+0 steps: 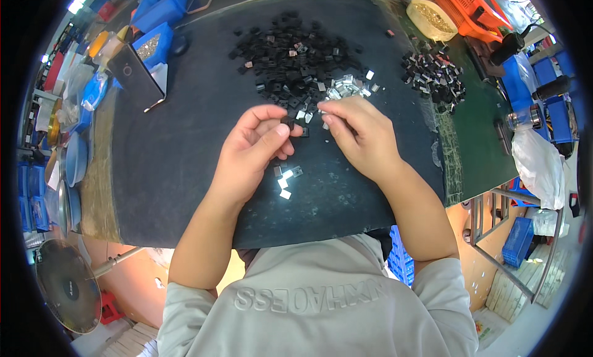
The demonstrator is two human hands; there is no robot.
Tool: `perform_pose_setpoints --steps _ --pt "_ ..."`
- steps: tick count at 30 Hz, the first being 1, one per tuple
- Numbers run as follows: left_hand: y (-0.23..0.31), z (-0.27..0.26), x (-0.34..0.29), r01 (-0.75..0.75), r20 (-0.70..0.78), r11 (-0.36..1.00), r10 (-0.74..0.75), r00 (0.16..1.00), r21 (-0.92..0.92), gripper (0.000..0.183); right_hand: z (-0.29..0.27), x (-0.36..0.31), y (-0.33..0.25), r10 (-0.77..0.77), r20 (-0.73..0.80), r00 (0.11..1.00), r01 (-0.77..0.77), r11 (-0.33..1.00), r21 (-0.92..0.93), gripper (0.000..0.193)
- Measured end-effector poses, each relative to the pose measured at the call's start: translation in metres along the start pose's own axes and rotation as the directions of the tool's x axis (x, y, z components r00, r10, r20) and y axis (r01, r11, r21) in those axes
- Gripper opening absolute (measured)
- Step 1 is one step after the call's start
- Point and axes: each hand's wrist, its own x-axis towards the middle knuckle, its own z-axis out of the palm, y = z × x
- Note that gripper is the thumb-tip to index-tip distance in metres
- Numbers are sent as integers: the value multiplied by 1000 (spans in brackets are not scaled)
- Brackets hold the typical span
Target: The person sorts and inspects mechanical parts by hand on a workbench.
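My left hand (250,153) is closed over the dark mat (167,171), with a small black block (287,121) pinched between thumb and forefinger. Beside it, my right hand (364,134) pinches a small silvery piece (322,111), mostly hidden by the fingertips. Just beyond the right fingers lies a heap of shiny silver pieces (348,86). Farther back spreads a large pile of small black blocks (287,57). Several loose silver pieces (284,182) lie on the mat between my wrists, and another black block (304,132) rests between my hands.
A second pile of black and silver parts (435,76) sits to the right, below a yellow bowl (431,20) and an orange basket (472,14). At left, a phone (137,77) stands near blue bins (151,48). A fan (68,286) is at lower left.
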Motion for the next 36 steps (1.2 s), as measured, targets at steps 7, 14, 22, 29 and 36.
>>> perform_pose_setpoints --steps 7,14,22,29,36 --pt "5 5 -1 61 -19 998 -60 998 34 26 12 -5 -3 -282 -86 955 286 957 40 21" --pt "2 5 -3 72 43 996 -74 996 56 24 17 -6 -7 -387 -82 918 392 918 57 23" --pt "4 2 -3 16 52 996 -21 998 84 21 18 -5 -8 -372 -49 927 375 921 101 24" --pt "3 0 -3 39 107 994 -49 993 101 27 13 -6 -10 -129 90 988 95 946 309 28" --pt "-2 6 -4 -120 49 987 116 992 107 29 15 -5 1 -165 69 984 132 931 339 30"
